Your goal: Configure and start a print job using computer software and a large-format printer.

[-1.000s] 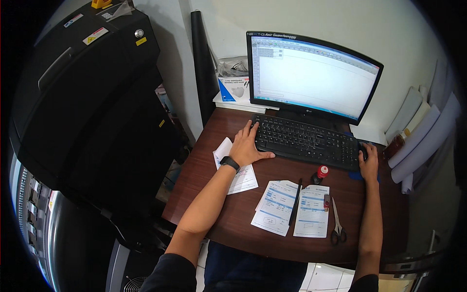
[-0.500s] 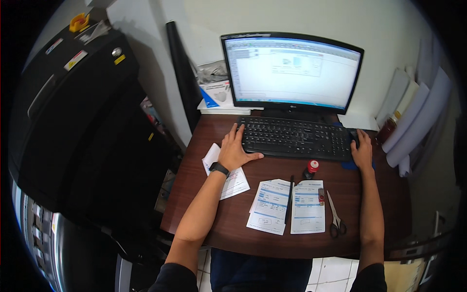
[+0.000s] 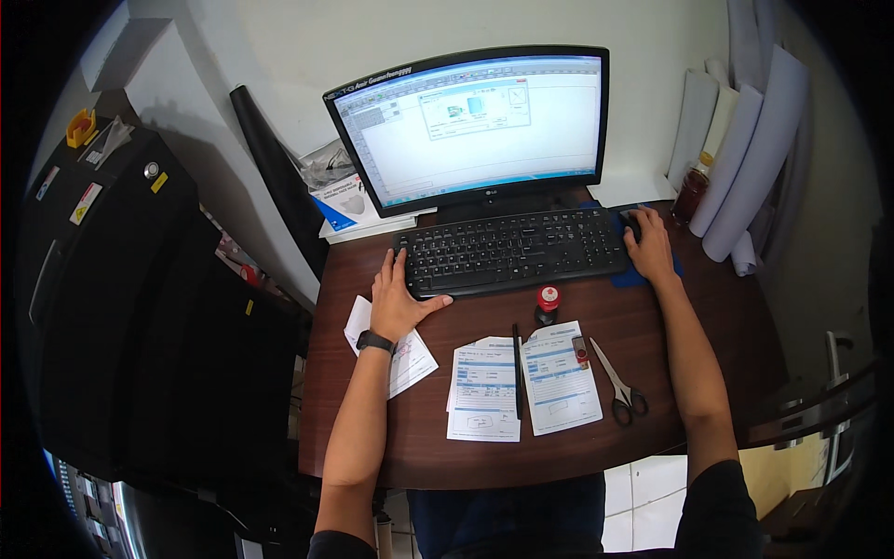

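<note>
My left hand [image 3: 396,306] rests open at the left end of a black keyboard [image 3: 517,250], its fingers along the edge and the thumb stretched toward the front corner. A creased white paper [image 3: 412,366] lies partly under that wrist, which wears a dark watch [image 3: 374,342]. On the right, my right hand [image 3: 654,247] is curled over a dark mouse [image 3: 633,224] on a blue mat [image 3: 629,279]. Behind the keyboard stands a lit monitor [image 3: 484,154] with a small dialog window open on its screen.
Nearer me lie two printed forms [image 3: 483,396] [image 3: 562,387], a black pen [image 3: 518,377], a small red-and-silver stick [image 3: 580,351], scissors [image 3: 615,384] and a red-topped stamp [image 3: 548,303]. Paper rolls [image 3: 745,172] and a dark jar [image 3: 690,194] stand far right; a large black machine [image 3: 121,307] stands left.
The head view has turned, so the desk and monitor appear farther left and tilted. Both hands keep their places at the keyboard and mouse.
</note>
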The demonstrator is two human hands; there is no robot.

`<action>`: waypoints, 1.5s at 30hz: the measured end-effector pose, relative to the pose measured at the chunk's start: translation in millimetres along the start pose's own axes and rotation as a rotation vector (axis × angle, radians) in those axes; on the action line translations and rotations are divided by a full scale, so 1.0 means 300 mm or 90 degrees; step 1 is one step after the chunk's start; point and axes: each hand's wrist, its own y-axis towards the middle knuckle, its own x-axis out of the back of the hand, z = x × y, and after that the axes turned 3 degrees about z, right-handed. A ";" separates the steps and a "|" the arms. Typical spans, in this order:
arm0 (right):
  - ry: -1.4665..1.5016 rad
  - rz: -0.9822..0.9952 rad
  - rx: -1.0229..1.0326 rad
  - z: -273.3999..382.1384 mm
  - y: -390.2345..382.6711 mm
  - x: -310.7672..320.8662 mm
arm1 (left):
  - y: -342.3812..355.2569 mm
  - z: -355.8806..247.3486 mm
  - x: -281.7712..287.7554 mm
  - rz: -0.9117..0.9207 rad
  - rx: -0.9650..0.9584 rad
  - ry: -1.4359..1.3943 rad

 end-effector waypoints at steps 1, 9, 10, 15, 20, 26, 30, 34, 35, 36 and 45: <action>-0.001 0.003 0.002 -0.001 -0.001 0.001 | -0.001 0.000 0.000 -0.004 -0.002 -0.001; -0.008 0.006 -0.004 -0.001 0.000 -0.001 | 0.000 0.000 0.000 -0.009 0.001 0.002; -0.007 0.008 0.004 -0.001 0.000 -0.001 | -0.001 0.000 0.001 -0.002 0.003 -0.002; -0.001 -0.001 0.010 0.000 -0.003 0.002 | 0.000 -0.002 0.002 -0.005 0.006 -0.002; -0.002 0.007 0.007 0.002 0.001 0.001 | 0.001 -0.004 0.003 -0.005 0.006 0.013; -0.003 0.001 0.009 0.008 0.001 0.006 | -0.001 -0.004 0.004 0.007 0.018 0.003; 0.002 -0.006 0.012 0.012 0.001 0.010 | 0.001 -0.003 0.003 0.003 0.016 0.005; -0.012 -0.022 0.026 0.012 0.002 0.006 | -0.001 -0.003 0.004 0.015 0.027 -0.003; -0.007 -0.010 0.020 0.009 0.003 0.008 | -0.001 -0.004 0.004 0.011 0.030 0.000; -0.002 -0.006 0.015 0.007 0.003 0.008 | -0.001 -0.004 0.004 0.011 0.029 -0.001; -0.002 0.000 0.003 0.014 0.003 0.012 | -0.002 0.001 0.003 0.006 0.021 -0.003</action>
